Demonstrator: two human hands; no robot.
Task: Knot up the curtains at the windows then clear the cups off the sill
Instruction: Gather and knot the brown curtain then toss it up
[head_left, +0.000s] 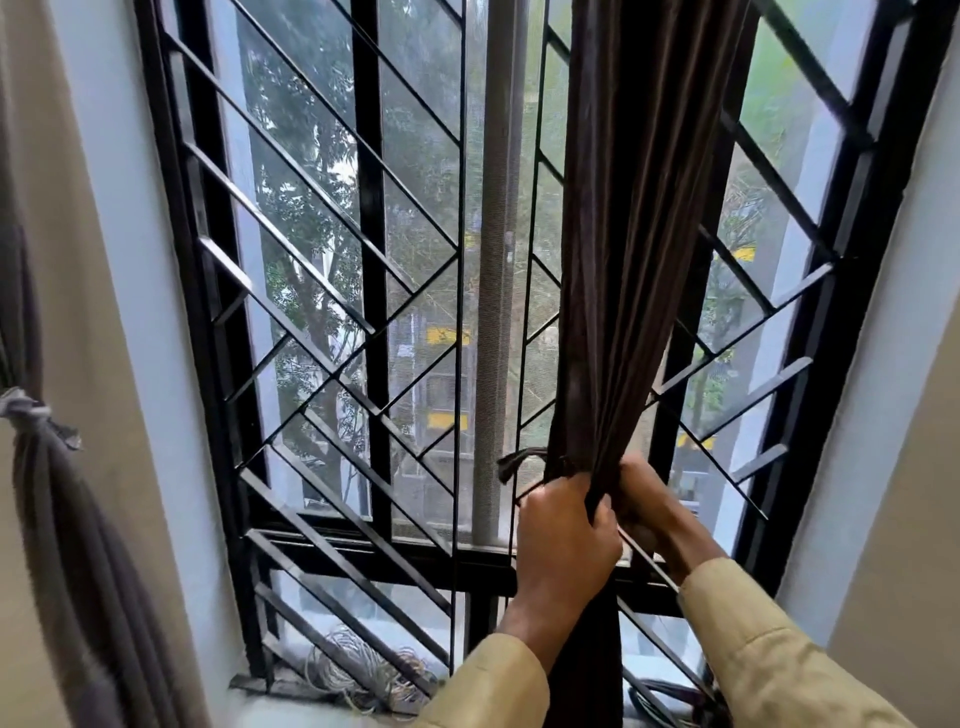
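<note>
**Curtain before the grille, a hand on either side**

The gathered curtain (623, 260) hangs right of centre, in front of the window grille (332, 291). The left hand (563, 540) grips it from the left and the right hand (644, 499) from the right, close together. A tie strip (514, 462) juts left above the left hand. At far left, a tied curtain (47, 493) hangs against the wall. A wire bundle (353, 670) lies on the sill (291, 693), behind the grille's lower bars.

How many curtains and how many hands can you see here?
Curtains: 2, the tied curtain and the held curtain
Hands: 2, the left hand and the right hand, both gripping the held curtain
Total: 4
</note>
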